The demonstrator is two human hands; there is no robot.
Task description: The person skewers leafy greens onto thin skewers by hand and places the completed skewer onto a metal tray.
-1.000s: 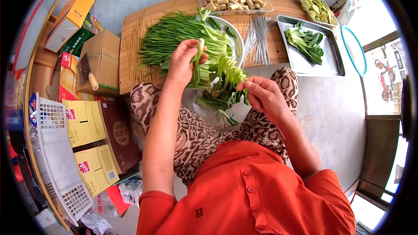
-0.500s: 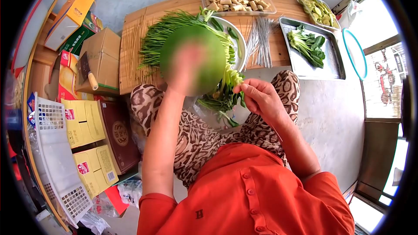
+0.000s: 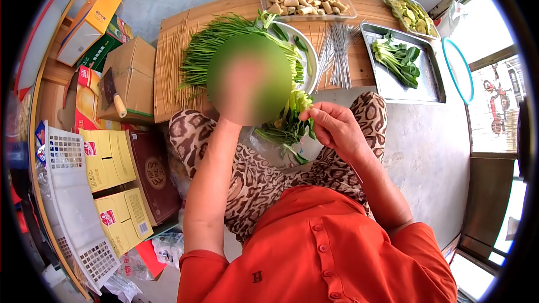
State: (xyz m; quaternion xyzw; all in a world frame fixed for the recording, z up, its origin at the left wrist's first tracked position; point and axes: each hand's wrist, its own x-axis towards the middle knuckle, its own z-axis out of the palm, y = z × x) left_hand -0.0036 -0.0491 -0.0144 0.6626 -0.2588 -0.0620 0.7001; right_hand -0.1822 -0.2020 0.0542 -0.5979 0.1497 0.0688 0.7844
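We are seeing the wooden surface (image 3: 365,59) spanning the upper frame, its heap of long green stalks (image 3: 205,50) lying near upper center, presumably for easy reach. Blurring is hiding the left hand (image 3: 247,81) there, leaving us unable to tell its grip. At center, the right hand (image 3: 338,127) is holding up pale-stemmed greens (image 3: 300,101), its grip clamping, apparently for support, on a thin skewer (image 3: 357,175).

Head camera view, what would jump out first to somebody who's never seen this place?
Probably the person's bright red shirt across the lower middle, with leopard-print trousers just above it. Next, the heap of long green stalks over the wooden table, partly hidden by a round blur that covers the left hand. At upper right, a metal tray holds leafy greens.
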